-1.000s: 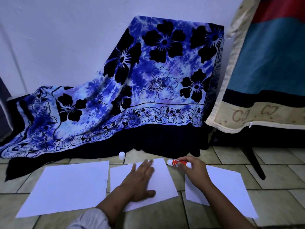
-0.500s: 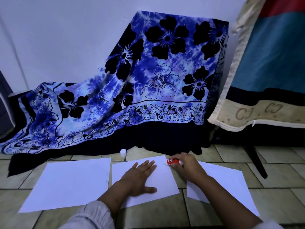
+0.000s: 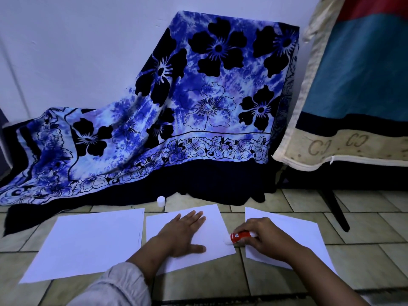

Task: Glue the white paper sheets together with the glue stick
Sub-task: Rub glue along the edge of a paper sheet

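Red glue stick (image 3: 240,236), clamped in the curled fingers of the right hand (image 3: 266,239), has run down the right edge of the middle sheet (image 3: 213,226), lower centre; left hand (image 3: 180,234) presses it flat, fingers straight. That edge is probably almost coated.

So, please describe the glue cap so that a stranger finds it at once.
Look at the blue flowered cloth against the wall. Below its dark hem, a small white cap stands on the floor, just beyond the middle sheet. It alone is small and round.

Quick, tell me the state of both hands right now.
Left hand: open, pressing flat on the middle paper sheet.
Right hand: grips the glue stick, tip at that sheet's right edge.
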